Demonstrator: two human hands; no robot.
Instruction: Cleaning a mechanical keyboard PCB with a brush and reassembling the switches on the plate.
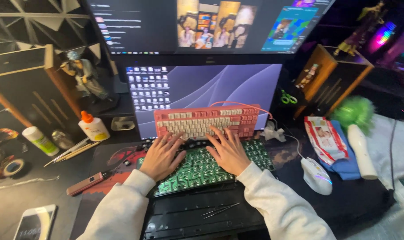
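Green bare keyboard circuit board [202,168] with black switches, beneath both hands [195,153].

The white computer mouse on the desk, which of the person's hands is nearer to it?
Right. The right hand rests on the green keyboard circuit board, just left of the white mouse. The left hand lies farther left on the same board, beyond the right hand.

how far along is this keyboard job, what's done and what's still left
Done: the green circuit board lies bare, out of the black case tray in front of it. In hand: the left hand and right hand rest on the board, fingertips reaching the pink keyboard propped behind it. Left: the board carries no keys, and the tweezers lie unused in the tray.
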